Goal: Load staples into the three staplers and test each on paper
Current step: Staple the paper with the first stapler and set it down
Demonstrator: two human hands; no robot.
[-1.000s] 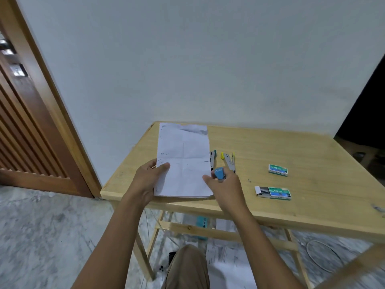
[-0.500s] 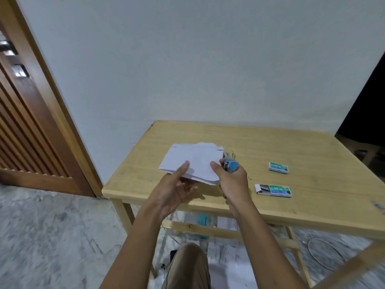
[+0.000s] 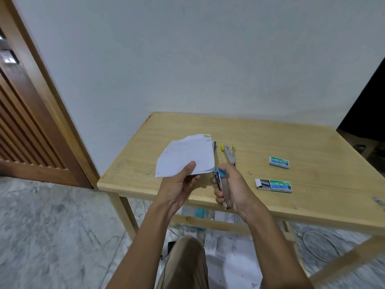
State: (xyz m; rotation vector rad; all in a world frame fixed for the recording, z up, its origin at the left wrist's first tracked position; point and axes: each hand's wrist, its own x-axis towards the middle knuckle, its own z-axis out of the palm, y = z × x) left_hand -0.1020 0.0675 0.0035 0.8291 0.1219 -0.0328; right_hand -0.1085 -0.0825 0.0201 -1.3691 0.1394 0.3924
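Observation:
My left hand (image 3: 180, 184) pinches a stack of white paper (image 3: 187, 154) by its near edge, thumb on top, holding it lifted over the wooden table (image 3: 270, 142). My right hand (image 3: 231, 185) grips a blue-capped metal stapler (image 3: 221, 185), nose pointing up at the paper's near right corner. A yellow-tipped stapler (image 3: 229, 152) lies open on the table beyond my right hand. A third stapler with a teal tip (image 3: 214, 145) peeks out from behind the paper. Two green staple boxes lie to the right, one closed (image 3: 279, 162) and one slid open (image 3: 274, 185).
A white wall stands behind the table and a wooden slatted door (image 3: 25, 122) is on the left. Loose papers (image 3: 229, 247) lie on the marble floor under the table. My knee (image 3: 185, 261) shows at the bottom. A small metal piece (image 3: 378, 201) sits near the table's right edge.
The paper was lifted off the table by my left hand and tilted flatter. My right hand turned the blue stapler upright and brought its nose to the paper's near right corner.

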